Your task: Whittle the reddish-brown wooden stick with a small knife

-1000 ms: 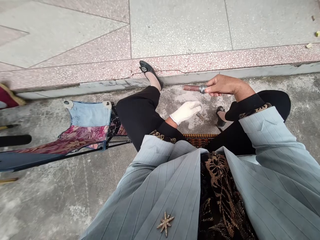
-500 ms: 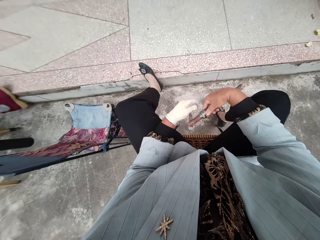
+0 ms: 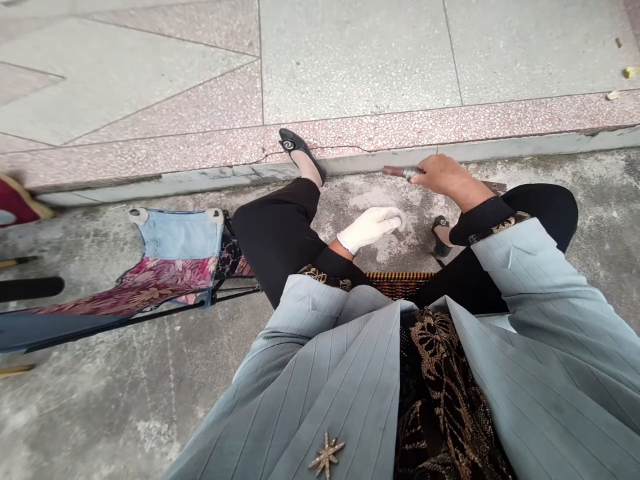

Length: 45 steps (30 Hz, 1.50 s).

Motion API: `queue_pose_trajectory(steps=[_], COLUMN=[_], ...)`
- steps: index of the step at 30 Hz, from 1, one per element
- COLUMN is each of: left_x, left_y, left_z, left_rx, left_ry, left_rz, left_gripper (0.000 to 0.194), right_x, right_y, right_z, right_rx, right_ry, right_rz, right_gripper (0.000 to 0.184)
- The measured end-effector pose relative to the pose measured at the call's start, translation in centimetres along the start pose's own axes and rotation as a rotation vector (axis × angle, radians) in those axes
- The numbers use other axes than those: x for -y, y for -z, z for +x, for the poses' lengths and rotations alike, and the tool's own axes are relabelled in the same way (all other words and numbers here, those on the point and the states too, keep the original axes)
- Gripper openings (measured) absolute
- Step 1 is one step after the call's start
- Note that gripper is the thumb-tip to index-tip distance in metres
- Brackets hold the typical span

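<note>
One folding stool [image 3: 175, 233] at far left, its seat patched with pale denim and floral cloth, standing on rough concrete [image 3: 100, 407]. Next along, a black flat shoe [image 3: 295, 145], toe on the pink terrazzo edging [image 3: 200, 157] above a grey kerb [image 3: 350, 163]. Then the left hand [image 3: 371, 229], gloved in white, closed into a narrow bunch, nothing visible in it, low over the concrete and near a small dark metal piece [image 3: 399, 234]. Further right and higher, a reddish-brown rod [image 3: 395, 171] with a band of silver wire [image 3: 409, 173], tip pointing left, close to the kerb. Around that band, the bare right hand [image 3: 447, 177], closed narrowly in a firm hold. Rod likely stiff and fairly light; best hold on the wire band, though smooth wire may slip. Beyond the hand, a flat brown strip [image 3: 493, 187] on the ground. No brand, label or readable writing.
</note>
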State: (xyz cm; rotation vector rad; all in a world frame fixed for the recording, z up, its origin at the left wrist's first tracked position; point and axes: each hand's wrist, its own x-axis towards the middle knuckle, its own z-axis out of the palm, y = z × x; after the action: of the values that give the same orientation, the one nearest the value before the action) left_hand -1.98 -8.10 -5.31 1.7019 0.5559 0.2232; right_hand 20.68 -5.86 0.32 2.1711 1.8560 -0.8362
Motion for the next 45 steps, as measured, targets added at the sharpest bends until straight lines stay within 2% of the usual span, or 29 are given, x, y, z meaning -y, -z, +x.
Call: queue_pose_trajectory(steps=[5, 9, 11, 12, 13, 14, 16, 18, 20, 23, 26, 30, 33, 35, 37, 39, 41, 43, 45], left_x=[-0.2, 0.9, 1.5, 1.8, 2.0, 2.2, 2.3, 2.1, 1.6, 0.9, 0.7, 0.7, 0.7, 0.6, 0.7, 0.9, 1.2, 1.6, 1.9], left_y=[0.8, 1.3, 1.3, 1.3, 1.2, 1.0, 0.6, 0.3, 0.2, 0.1, 0.1, 0.1, 0.3, 0.5, 0.7, 0.9, 1.0, 0.9, 0.8], left_z=[-0.5, -0.3, 0.0, 0.2, 0.4, 0.6, 0.8, 0.8, 0.7, 0.4, 0.4, 0.4, 0.3, 0.2, 0.1, 0.2, 0.3, 0.5, 0.7], left_rx=[-0.100, -0.233, -0.298, -0.320, -0.332, -0.326, -0.271, -0.194, -0.133, -0.075, -0.050, -0.074, -0.066, -0.052, -0.073, -0.114, -0.166, -0.215, -0.217], left_ry=[-0.019, -0.036, -0.014, 0.002, 0.020, 0.036, 0.048, 0.030, 0.010, 0.021, 0.024, 0.055, 0.078, 0.053, 0.015, -0.005, -0.016, -0.026, -0.020], left_rz=[-0.043, -0.084, -0.078, -0.080, -0.093, -0.115, -0.175, -0.192, -0.139, -0.001, 0.156, 0.280, 0.321, 0.346, 0.339, 0.271, 0.114, -0.097, -0.269], left_gripper=[0.031, 0.031, 0.028, 0.027, 0.027, 0.027, 0.031, 0.034, 0.033, 0.030, 0.028, 0.029, 0.028, 0.028, 0.030, 0.032, 0.036, 0.042, 0.044], right_x=[0.5, 0.4, 0.2, 0.0, -0.1, -0.2, -0.4, -0.4, -0.2, 0.3, 0.9, 1.4, 1.6, 1.5, 1.3, 0.9, 0.5, 0.1, -0.2], right_y=[-0.6, -0.7, -0.4, 0.0, 0.4, 0.8, 1.5, 1.8, 1.6, 0.7, -0.2, -1.0, -1.2, -1.2, -1.0, -0.7, 0.0, 0.7, 1.3], right_z=[-0.3, -1.1, -1.6, -1.9, -2.2, -2.4, -2.8, -2.9, -2.6, -1.7, -0.9, -0.6, -0.8, -1.0, -1.2, -1.6, -2.0, -2.4, -2.7], right_rx=[0.182, 0.573, 0.757, 0.800, 0.793, 0.733, 0.505, 0.272, 0.139, 0.077, 0.067, 0.115, 0.223, 0.360, 0.556, 0.741, 0.807, 0.694, 0.441], right_ry=[0.049, 0.175, 0.271, 0.327, 0.382, 0.427, 0.451, 0.387, 0.293, 0.155, 0.071, 0.057, 0.076, 0.110, 0.167, 0.258, 0.369, 0.451, 0.452], right_rz=[-0.188, -0.136, 0.009, 0.106, 0.214, 0.327, 0.517, 0.612, 0.610, 0.456, 0.154, -0.171, -0.301, -0.321, -0.250, -0.088, 0.133, 0.384, 0.628], right_gripper=[0.039, 0.034, 0.035, 0.037, 0.040, 0.042, 0.043, 0.045, 0.048, 0.046, 0.040, 0.039, 0.038, 0.036, 0.033, 0.031, 0.035, 0.040, 0.044])
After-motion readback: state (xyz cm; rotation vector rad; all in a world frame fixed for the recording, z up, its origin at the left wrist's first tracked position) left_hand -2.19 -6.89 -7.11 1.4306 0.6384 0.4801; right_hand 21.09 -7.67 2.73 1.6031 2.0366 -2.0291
